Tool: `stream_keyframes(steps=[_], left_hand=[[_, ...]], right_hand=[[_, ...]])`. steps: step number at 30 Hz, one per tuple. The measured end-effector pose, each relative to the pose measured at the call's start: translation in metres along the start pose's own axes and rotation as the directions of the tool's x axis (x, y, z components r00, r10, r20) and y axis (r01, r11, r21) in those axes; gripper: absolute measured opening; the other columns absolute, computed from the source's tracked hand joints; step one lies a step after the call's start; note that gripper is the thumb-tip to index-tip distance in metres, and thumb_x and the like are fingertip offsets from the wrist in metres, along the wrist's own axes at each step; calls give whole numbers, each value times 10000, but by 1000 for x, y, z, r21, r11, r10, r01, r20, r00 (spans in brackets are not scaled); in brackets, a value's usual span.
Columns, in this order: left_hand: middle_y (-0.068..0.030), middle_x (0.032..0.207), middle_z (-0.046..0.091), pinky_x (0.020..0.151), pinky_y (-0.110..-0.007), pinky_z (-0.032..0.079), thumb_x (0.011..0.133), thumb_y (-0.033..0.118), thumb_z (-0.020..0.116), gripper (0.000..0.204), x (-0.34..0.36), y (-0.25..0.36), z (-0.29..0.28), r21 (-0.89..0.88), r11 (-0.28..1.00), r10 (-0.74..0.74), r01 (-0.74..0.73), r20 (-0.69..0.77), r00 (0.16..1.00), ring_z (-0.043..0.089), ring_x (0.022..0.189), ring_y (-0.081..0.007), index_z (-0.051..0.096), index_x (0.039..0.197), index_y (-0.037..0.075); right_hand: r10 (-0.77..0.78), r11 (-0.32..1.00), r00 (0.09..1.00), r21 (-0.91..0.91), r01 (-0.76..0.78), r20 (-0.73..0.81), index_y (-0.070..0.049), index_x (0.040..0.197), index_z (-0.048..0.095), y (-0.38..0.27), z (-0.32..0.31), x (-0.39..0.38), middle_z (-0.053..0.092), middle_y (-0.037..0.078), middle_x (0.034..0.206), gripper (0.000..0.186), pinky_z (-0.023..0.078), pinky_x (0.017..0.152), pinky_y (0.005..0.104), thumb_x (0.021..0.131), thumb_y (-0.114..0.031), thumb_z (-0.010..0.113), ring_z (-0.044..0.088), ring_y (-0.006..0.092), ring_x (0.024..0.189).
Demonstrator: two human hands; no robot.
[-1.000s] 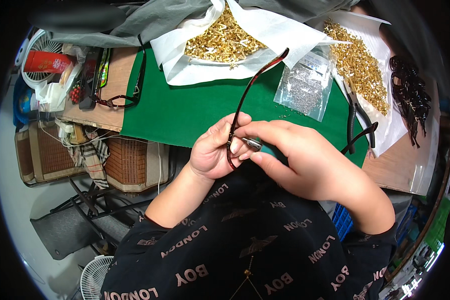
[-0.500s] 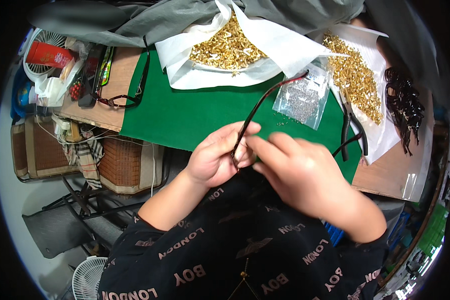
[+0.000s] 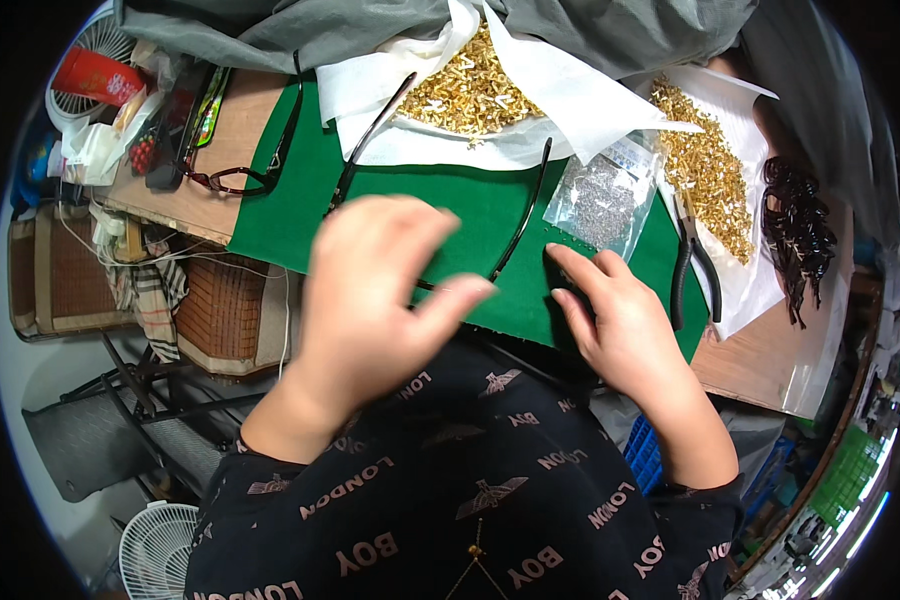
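Observation:
A dark pair of glasses [image 3: 523,232] lies on the green cloth [image 3: 460,205], its two arms pointing away from me. My left hand [image 3: 365,300] hovers over its front part and hides most of it; the hand is blurred, thumb apart from the fingers, holding nothing I can see. On the cloth to the right rests my right hand [image 3: 625,325], with index finger and thumb apart. Its index fingertip is beside some tiny loose metal pieces [image 3: 568,238], just below a clear bag [image 3: 600,200] of small silvery parts.
Black-handled pliers [image 3: 692,265] lie right of my right hand. Gold-coloured small parts [image 3: 470,85] fill white cloth at the back, and more gold parts [image 3: 705,165] lie farther right. Dark glasses arms [image 3: 800,235] are heaped at the far right. Another pair of glasses [image 3: 232,182] sits at left.
The glasses, held between both hands before, now lie on the cloth. My left hand has let go and moved left; my right hand has moved right to the loose pieces.

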State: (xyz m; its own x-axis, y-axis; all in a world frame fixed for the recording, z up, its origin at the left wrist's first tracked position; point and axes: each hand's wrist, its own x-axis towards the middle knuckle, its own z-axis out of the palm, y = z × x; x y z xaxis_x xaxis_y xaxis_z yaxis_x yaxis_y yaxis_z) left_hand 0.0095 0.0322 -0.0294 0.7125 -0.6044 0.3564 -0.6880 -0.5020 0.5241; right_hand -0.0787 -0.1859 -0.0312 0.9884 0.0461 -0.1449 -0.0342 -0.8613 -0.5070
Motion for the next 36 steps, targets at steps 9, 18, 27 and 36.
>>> stream_keyframes(steps=[9, 18, 27, 36], left_hand=[[-106, 741, 617, 648, -360, 440, 728, 78, 690, 180, -5, 23, 1, -22, 1000, -6, 7, 37, 999, 570, 666, -290, 629, 890, 30], [-50, 712, 547, 738, -341, 396, 942, 278, 516, 326, -28, -27, -1, -987, 109, -242, -117, -141, 960, 489, 722, -178, 593, 1091, -1], [-3, 723, 483, 752, -266, 413, 967, 250, 471, 396, -26, -14, 82, -724, -661, -59, 197, 312, 948, 462, 722, -124, 485, 1276, 3], [-45, 845, 578, 681, -232, 421, 969, 237, 471, 387, -38, -26, 87, -652, -718, -37, 245, 386, 922, 520, 743, -103, 458, 1289, 19]], right_hand=[[-15, 1000, 1000, -2, 15, 24, -102, 1160, 587, 5, -4, 4, 545, 167, 845, 295, 504, 623, 416, 869, -153, 583, 606, 349, 704], [-18, 1000, 996, -22, 16, -87, -95, 1133, 599, -5, -18, -7, 539, 147, 814, 277, 489, 619, 374, 857, -99, 588, 593, 307, 691], [-267, 828, 963, 515, 220, 18, -59, 1172, 558, -28, -30, 9, 561, 141, 858, 314, 473, 700, 361, 861, -92, 583, 568, 317, 784], [-275, 827, 960, 520, 214, 43, -64, 1121, 568, -27, -9, 22, 579, 161, 883, 266, 493, 719, 389, 866, -140, 583, 599, 343, 821]])
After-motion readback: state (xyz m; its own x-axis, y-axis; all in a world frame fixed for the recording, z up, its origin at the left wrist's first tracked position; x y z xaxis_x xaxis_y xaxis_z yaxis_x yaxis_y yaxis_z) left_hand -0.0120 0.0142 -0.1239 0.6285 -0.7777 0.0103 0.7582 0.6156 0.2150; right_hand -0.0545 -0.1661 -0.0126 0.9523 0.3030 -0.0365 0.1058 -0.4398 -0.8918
